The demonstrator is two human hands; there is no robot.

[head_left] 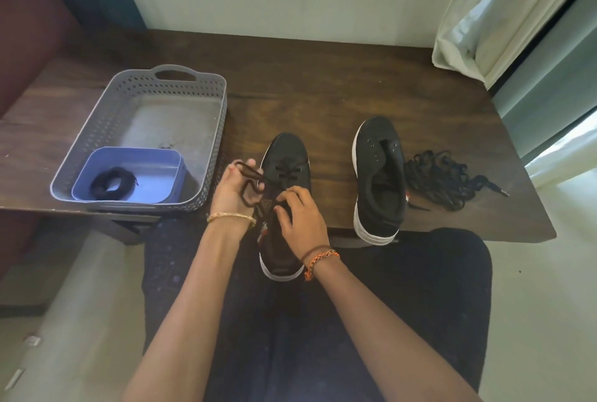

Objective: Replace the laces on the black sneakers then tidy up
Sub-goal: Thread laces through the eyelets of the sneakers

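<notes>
A black sneaker with a white sole lies toe-away at the table's front edge, its heel over my lap. A dark lace crosses its lower eyelets. My left hand holds a loop of that lace to the left of the shoe. My right hand rests on the tongue and pinches the lace near the eyelets. The second black sneaker stands unlaced to the right. A tangled pile of black laces lies beside it. A coiled black lace sits in a blue tub.
A grey perforated basket stands on the left of the dark wooden table and holds the blue tub. A white curtain hangs at the back right. A red seat is at the far left.
</notes>
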